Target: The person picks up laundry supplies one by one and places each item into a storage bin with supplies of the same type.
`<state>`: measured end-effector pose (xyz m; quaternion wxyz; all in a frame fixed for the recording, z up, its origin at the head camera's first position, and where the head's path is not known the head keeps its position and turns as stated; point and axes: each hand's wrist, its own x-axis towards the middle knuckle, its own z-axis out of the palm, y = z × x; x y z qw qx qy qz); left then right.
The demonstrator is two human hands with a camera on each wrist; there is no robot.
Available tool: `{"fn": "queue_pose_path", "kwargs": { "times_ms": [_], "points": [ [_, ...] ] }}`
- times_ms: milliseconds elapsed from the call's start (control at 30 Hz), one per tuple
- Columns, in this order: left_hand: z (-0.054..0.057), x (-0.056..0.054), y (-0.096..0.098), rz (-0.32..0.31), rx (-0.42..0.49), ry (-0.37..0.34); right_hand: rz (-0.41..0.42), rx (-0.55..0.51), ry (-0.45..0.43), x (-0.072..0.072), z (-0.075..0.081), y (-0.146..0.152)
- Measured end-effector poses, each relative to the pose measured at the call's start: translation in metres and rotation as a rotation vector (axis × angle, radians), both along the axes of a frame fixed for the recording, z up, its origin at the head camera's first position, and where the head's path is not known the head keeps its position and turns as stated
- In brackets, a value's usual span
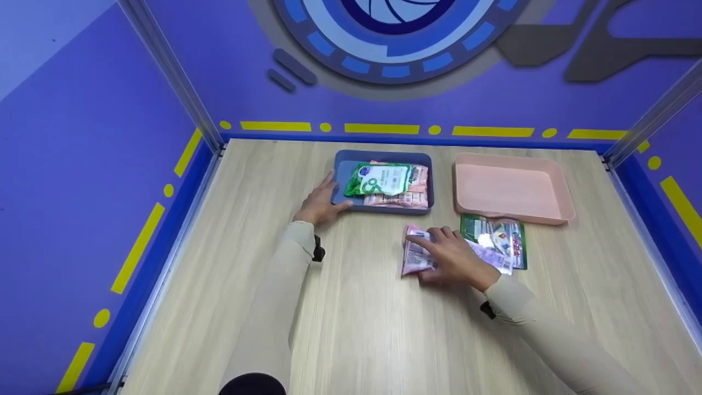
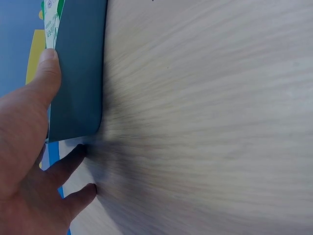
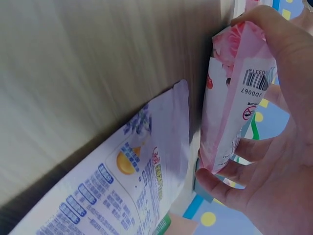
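My left hand (image 1: 320, 203) rests at the near left corner of a blue tray (image 1: 343, 174). Its thumb touches the front rim, and the other fingers spread along the left side, with two fingertips near the table in the left wrist view. Inside the tray lie a green-and-white packet (image 1: 386, 178) and pink packets (image 1: 397, 202) beneath it. With thumb and fingers my right hand (image 1: 455, 258) grips a pink packet (image 3: 239, 93) printed with roses and a barcode. Next to that hand lies a purple pouch (image 3: 146, 171), partly over a green-edged pouch (image 1: 496, 233).
A pink tray (image 1: 510, 189) holding nothing stands to the right of the blue one, just behind the green-edged pouch. Purple-blue panels (image 1: 181, 109) enclose the wooden table (image 1: 373, 329) at the back and both sides.
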<state>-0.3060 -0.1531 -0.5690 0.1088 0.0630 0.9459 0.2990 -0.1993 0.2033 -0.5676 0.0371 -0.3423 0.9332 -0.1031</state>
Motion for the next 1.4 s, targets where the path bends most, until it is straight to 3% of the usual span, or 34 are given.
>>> {"fn": "queue_pose_path", "kwargs": {
  "times_ms": [400, 733, 1400],
  "points": [
    [0.0, 0.0, -0.001, -0.02, -0.005, 0.011, 0.028, -0.04, 0.06, -0.001, 0.0, 0.004],
    [0.002, 0.001, 0.0, -0.005, 0.003, -0.004, -0.023, -0.009, -0.001, -0.001, 0.006, 0.005],
    [0.002, 0.001, 0.0, -0.016, 0.008, 0.007, -0.025, -0.006, 0.024, -0.002, 0.013, 0.006]
  ]
}}
